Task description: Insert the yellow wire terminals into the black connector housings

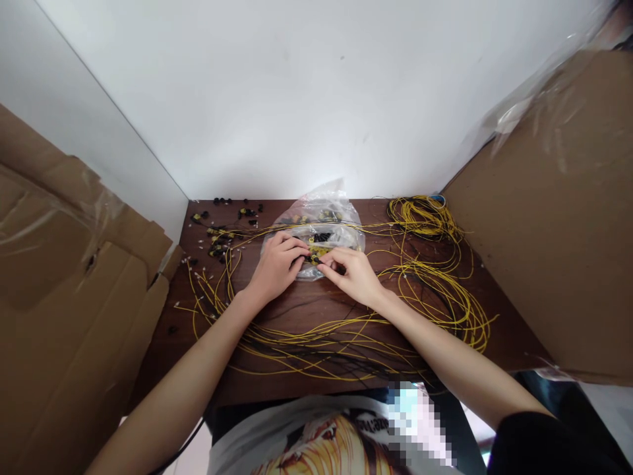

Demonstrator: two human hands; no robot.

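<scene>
At the middle of the brown table, a clear plastic bag (pixel 341 198) lies with small yellow-and-black parts in and on it. My left hand (pixel 281 264) is at the bag's front left, its fingers closed on one small yellow-and-black part (pixel 312 259). From the right, my right hand (pixel 352 270) pinches at the same part with thumb and forefinger. The fingers partly hide the part, and its exact kind is too small to tell. Thin yellow and black wires (pixel 316 227) run across the bag behind both hands.
Coils of yellow and black wire (pixel 420 218) lie at the right, with a long bundle (pixel 316 343) along the front. Several small yellow-and-black pieces (pixel 220 234) are scattered at the left. Cardboard (pixel 74 264) stands left, more cardboard (pixel 554 218) right, and a white wall (pixel 316 99) behind.
</scene>
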